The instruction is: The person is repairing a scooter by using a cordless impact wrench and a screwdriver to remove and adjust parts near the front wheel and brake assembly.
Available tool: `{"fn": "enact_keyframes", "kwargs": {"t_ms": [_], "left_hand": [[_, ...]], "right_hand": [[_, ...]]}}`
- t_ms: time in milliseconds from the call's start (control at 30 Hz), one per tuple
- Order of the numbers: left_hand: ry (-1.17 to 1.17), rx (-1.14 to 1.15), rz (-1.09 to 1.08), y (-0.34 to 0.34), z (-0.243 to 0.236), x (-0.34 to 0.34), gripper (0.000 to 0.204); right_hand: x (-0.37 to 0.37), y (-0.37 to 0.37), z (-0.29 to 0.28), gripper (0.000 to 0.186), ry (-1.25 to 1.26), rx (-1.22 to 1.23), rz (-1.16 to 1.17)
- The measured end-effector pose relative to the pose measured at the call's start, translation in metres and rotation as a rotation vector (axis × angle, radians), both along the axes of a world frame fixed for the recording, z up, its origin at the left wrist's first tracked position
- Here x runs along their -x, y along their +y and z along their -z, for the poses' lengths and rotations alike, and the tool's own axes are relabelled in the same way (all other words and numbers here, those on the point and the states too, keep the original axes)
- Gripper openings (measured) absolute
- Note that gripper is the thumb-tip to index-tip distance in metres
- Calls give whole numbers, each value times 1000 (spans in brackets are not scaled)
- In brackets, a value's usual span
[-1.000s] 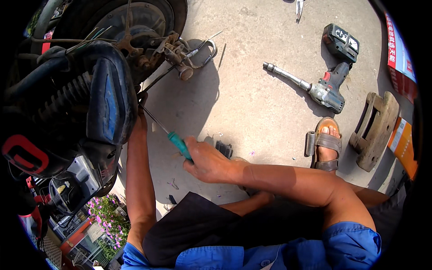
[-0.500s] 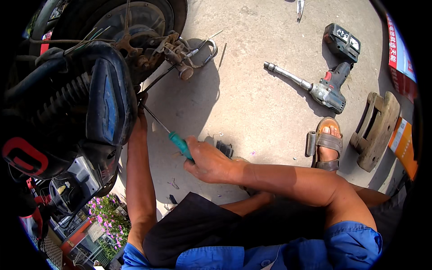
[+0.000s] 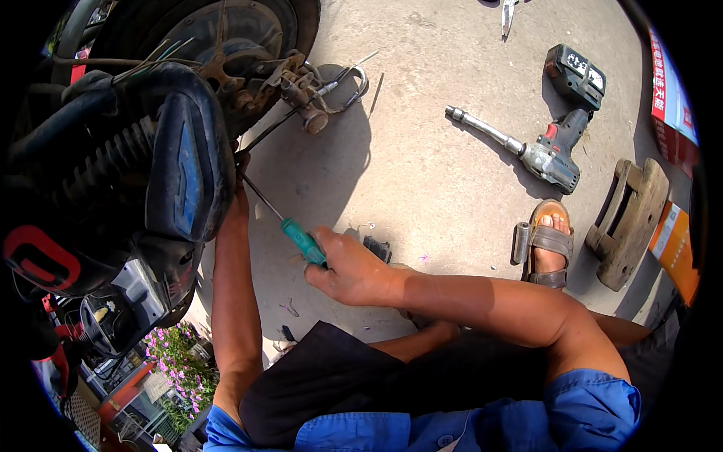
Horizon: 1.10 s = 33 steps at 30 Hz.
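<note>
My right hand (image 3: 354, 267) is closed around the green handle of a screwdriver (image 3: 303, 241). The thin metal shaft slants up and left to the underside of a scooter (image 3: 188, 162), where its tip is hidden. My left hand (image 3: 241, 175) reaches up behind the scooter's dark, blue-marked side part; only a bit of it shows beside the shaft, and its fingers are hidden. A black cable (image 3: 267, 132) runs from that spot to the rusty brake parts (image 3: 301, 98) by the rear wheel (image 3: 290, 30).
At the right lies a cordless impact wrench (image 3: 553, 154) with a long socket extension. A metal socket (image 3: 520, 242) stands beside my sandalled foot (image 3: 551, 245). Farther right are a wooden stool (image 3: 629, 222) and a box (image 3: 674, 98). Pliers (image 3: 507, 19) lie at the top.
The view has shifted slightly. My right hand stays on the screwdriver, its grip turned a little on the handle. My left arm remains under the scooter.
</note>
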State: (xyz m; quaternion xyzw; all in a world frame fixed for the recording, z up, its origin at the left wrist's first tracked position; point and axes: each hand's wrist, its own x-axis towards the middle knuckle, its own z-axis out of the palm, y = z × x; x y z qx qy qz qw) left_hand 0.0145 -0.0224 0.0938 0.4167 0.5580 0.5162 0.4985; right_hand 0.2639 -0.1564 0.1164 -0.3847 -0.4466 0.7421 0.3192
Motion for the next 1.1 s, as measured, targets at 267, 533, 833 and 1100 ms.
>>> {"fn": "enact_keyframes", "kwargs": {"t_ms": [267, 533, 833, 1100], "left_hand": [[-30, -73, 94, 0, 4, 11, 37], [52, -62, 15, -1, 1, 6, 38], [137, -169, 10, -2, 8, 12, 49], [195, -152, -28, -3, 8, 2, 49]], "right_hand": [[21, -5, 8, 31, -148, -20, 176], [25, 0, -1, 33, -214, 27, 165], [25, 4, 4, 35, -104, 52, 195], [27, 5, 8, 33, -190, 50, 142]]}}
